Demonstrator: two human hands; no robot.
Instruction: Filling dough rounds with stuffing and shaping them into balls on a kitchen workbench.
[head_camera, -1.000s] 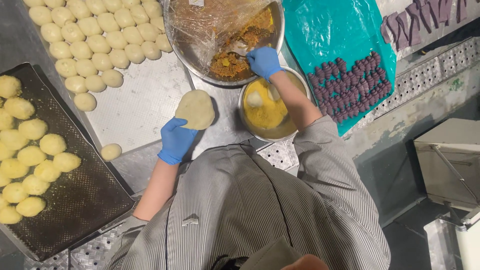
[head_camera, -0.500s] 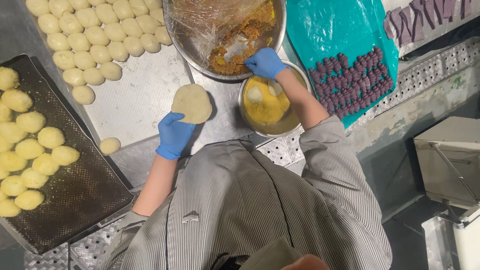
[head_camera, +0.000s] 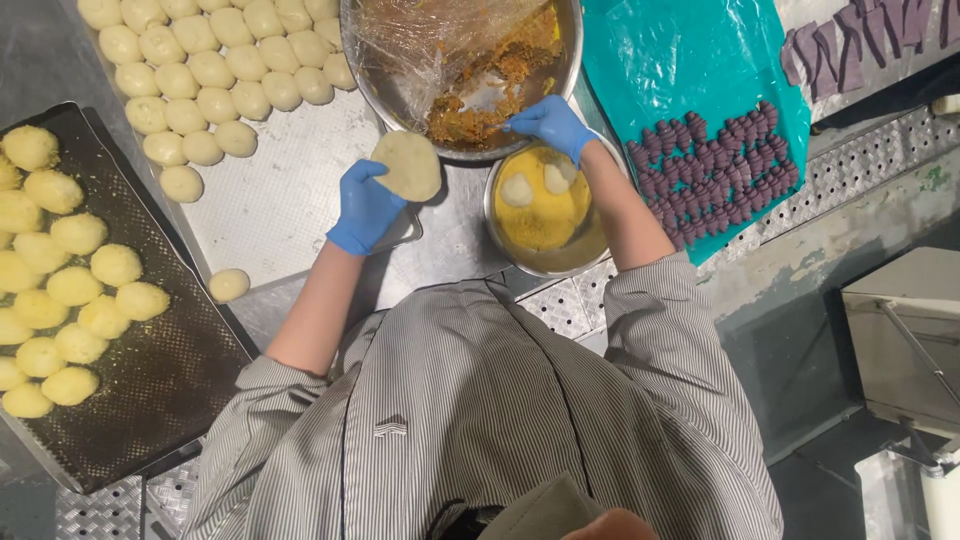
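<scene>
My left hand (head_camera: 365, 205), in a blue glove, holds a flattened disc of pale dough (head_camera: 407, 165) on its fingertips, close to the near rim of a large steel bowl (head_camera: 352, 45). The bowl is half covered with cling film and holds orange-brown crumbly filling (head_camera: 470, 125). My right hand (head_camera: 550, 125), also gloved in blue, reaches over that bowl's near rim with its fingers bunched on the filling. Below it stands a small steel bowl (head_camera: 540, 268) of yellow liquid with two pale pieces floating in it.
A metal tray (head_camera: 290, 215) at the upper left carries several rows of pale dough balls (head_camera: 200, 70); one ball (head_camera: 229, 285) lies apart. A dark tray (head_camera: 150, 390) at left holds several yellow coated balls. Purple pieces (head_camera: 710, 170) lie on a teal plastic sheet (head_camera: 690, 60) at right.
My left hand has lifted the dough disc up toward the large bowl. My right hand has stayed at the large bowl's near rim, on the filling.
</scene>
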